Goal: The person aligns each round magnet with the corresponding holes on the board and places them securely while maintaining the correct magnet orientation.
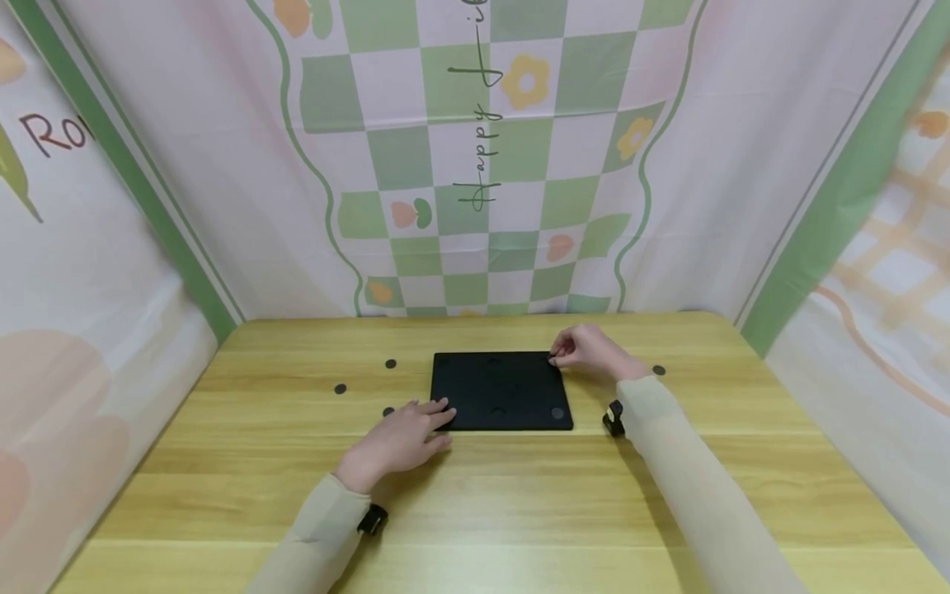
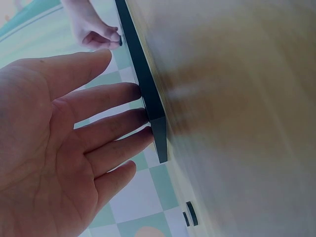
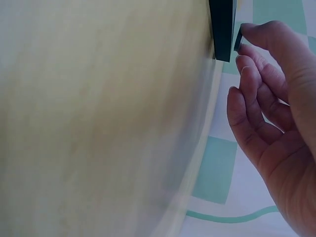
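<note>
A thin black rectangular board lies on the table, with faint round marks on its face and a dark grey disc at its front right corner. My left hand rests its straight fingertips on the board's front left corner. At the back right corner, my right hand pinches a small dark disc between thumb and forefinger. The right wrist view shows that disc on edge, close over the board's face. Its other fingers are loosely bent.
Loose dark discs lie left of the board: one at the back, one farther left and one beside my left hand. Another disc lies beyond my right wrist. Patterned curtains enclose the wooden table behind and at the sides.
</note>
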The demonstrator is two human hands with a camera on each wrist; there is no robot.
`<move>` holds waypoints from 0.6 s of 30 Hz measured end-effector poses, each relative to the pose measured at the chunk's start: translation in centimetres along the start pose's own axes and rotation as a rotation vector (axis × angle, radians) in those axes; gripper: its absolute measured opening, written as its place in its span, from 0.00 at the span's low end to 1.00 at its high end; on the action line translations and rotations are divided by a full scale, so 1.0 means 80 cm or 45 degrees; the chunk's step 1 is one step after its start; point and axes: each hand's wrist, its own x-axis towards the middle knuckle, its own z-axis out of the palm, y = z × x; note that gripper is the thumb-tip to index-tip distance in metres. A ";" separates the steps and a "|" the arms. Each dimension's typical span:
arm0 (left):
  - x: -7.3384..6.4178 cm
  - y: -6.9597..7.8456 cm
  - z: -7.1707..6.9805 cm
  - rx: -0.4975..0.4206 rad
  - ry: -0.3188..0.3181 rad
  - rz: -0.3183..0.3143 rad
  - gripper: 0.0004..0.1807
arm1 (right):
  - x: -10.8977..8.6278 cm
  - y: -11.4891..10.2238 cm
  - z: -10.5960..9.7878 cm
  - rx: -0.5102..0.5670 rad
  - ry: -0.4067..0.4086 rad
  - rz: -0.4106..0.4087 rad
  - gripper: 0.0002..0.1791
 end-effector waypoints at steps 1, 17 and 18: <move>0.000 0.000 0.000 0.000 0.000 0.000 0.26 | 0.000 -0.001 0.000 0.001 -0.001 -0.004 0.05; 0.001 0.000 0.000 0.009 -0.011 0.001 0.26 | 0.003 -0.004 0.003 -0.026 0.005 -0.044 0.05; 0.001 0.000 0.000 0.010 -0.011 0.001 0.26 | 0.003 -0.005 0.003 -0.028 0.007 -0.046 0.05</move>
